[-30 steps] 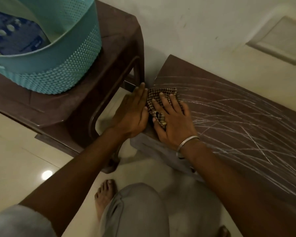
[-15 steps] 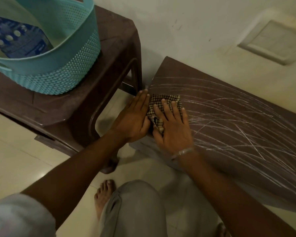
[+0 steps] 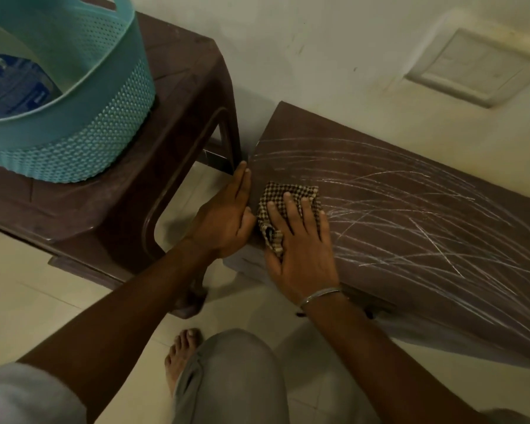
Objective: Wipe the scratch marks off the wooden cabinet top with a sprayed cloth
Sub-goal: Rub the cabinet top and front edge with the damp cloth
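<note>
Basket (image 3: 83, 148): teal, on brown stool (image 3: 178, 123), 10 o'clock of cabinet top (image 3: 410, 240).
Right hand (image 3: 300, 249): fingers spread flat on checked cloth (image 3: 288, 194).
Left hand (image 3: 227, 221): fingers together, flat against cabinet end.
Surface: white scratch marks (image 3: 426, 215) at 3 o'clock of cloth.

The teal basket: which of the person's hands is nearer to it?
Left. The left hand rests at the cabinet top's left edge, on the side facing the teal basket; the right hand presses the checked cloth further right.

Checked woven cloth (image 3: 288, 197) on scratched, matt wooden cabinet top (image 3: 410, 215).
</note>
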`<action>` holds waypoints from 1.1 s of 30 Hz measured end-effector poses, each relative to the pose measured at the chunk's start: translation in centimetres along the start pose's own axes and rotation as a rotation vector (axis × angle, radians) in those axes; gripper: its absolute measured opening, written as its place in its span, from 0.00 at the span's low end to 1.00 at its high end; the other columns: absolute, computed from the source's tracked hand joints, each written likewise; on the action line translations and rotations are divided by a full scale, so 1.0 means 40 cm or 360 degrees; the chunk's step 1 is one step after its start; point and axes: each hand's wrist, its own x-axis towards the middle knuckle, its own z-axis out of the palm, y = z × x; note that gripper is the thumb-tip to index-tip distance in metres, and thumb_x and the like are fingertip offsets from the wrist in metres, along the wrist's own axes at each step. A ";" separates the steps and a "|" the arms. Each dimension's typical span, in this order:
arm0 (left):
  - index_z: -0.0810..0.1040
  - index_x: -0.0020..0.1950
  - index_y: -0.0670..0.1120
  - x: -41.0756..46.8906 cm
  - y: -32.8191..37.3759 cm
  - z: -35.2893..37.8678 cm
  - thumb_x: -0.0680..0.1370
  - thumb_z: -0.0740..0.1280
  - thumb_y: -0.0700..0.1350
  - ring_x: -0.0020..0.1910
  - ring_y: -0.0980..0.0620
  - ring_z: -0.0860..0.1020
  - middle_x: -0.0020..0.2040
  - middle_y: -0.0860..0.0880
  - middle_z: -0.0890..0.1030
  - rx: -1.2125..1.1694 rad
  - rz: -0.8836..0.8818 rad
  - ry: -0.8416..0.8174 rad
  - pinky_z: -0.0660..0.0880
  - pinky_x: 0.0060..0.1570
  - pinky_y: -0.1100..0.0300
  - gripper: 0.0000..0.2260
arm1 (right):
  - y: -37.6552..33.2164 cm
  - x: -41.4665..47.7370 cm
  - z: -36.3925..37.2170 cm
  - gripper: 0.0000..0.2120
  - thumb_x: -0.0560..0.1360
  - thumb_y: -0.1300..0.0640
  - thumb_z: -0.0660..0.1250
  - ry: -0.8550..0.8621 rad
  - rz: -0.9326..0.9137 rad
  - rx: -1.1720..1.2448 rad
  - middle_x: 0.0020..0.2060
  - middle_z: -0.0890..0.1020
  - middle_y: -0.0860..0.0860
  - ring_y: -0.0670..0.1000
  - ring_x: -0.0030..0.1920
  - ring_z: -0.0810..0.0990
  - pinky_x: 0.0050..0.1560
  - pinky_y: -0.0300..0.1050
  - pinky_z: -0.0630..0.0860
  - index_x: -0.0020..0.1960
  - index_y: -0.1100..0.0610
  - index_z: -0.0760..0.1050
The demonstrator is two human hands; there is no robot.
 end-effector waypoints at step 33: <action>0.40 0.82 0.47 0.170 -0.005 -0.008 0.85 0.49 0.50 0.80 0.51 0.50 0.83 0.48 0.43 -0.0265 -0.0212 -0.0133 0.49 0.70 0.65 0.28 | 0.070 0.263 -0.040 0.31 0.78 0.43 0.55 -0.0042 0.0405 0.0122 0.79 0.53 0.52 0.57 0.78 0.49 0.76 0.60 0.46 0.79 0.47 0.51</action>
